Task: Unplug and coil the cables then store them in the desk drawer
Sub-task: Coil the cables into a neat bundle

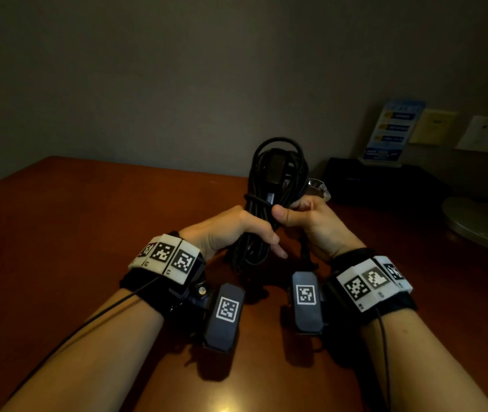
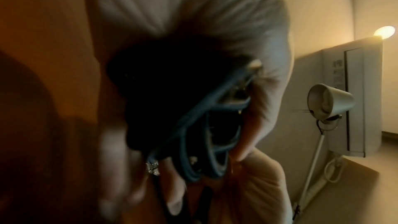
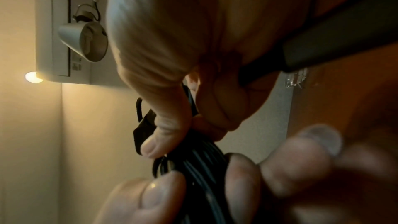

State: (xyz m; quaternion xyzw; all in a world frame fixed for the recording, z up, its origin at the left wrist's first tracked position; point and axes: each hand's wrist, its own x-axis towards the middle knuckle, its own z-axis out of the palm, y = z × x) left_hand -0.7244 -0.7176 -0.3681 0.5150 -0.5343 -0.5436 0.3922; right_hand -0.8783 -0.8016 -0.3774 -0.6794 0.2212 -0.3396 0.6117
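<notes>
both hands are holding a black coiled cable [image 1: 278, 185] upright in the air above the reddish-brown desk [image 1: 88, 227], over its middle and toward the far edge. the bundle is a long hank of several loops, and a few turns of the same cable are wrapping crosswise around its waist. a dark rectangular adapter block [image 1: 275, 169] is sitting inside the upper loops.

the left hand [image 1: 230, 230] is gripping the lower half of the bundle, its fingers curling around the strands from the left. in the left wrist view the loops [image 2: 200, 142] are lying against the palm with the fingertips [image 2: 174, 198] closing over them, though that view is blurred.

the right hand [image 1: 311, 221] is pinching the bundle at its waist, thumb pressing from the near side and fingers folding behind. in the right wrist view the thumb [image 3: 170, 125] is pressing on the strands [image 3: 200, 163], and a thicker dark cable end [image 3: 336, 45] is passing across the palm.

the two hands are touching or nearly touching at the bundle.

at the far right corner of the desk a black box [image 1: 382, 182] is sitting with a blue printed card [image 1: 391, 132] standing on it, and a round pale lamp base [image 1: 480, 221] is resting near the right edge. a small clear object [image 1: 320, 187] is lying just behind the right hand.
</notes>
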